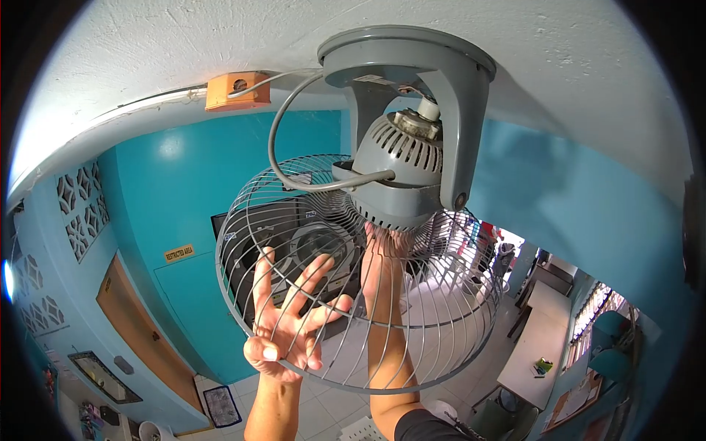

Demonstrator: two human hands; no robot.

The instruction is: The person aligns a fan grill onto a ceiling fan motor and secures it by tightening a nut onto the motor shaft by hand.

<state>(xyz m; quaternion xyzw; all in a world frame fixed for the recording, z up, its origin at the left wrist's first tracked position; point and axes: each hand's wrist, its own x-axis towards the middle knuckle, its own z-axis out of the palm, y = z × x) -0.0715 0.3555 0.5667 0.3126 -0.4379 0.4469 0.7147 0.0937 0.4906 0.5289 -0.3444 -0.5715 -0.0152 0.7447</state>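
A grey ceiling fan (397, 162) hangs from its round mount, its motor housing tilted and joined to a round wire guard (448, 382). I see no blades in the guard. My left hand (283, 327) is at the guard's near left rim, several fingers spread out among the wires and the thumb side by the rim. My right hand (382, 253) reaches up inside the guard to its centre, just under the motor. Wires and the housing cover its fingertips, so its grip is hidden. A grey cable (273, 140) loops from the mount to the motor housing.
An orange junction box (237, 92) sits on the ceiling beside the fan. Beyond are a teal wall (198, 213) with a "RESTRICTED AREA" sign (179, 253), a brown door (143, 331) and black-framed equipment behind the guard. A long white table (540, 331) stands below right.
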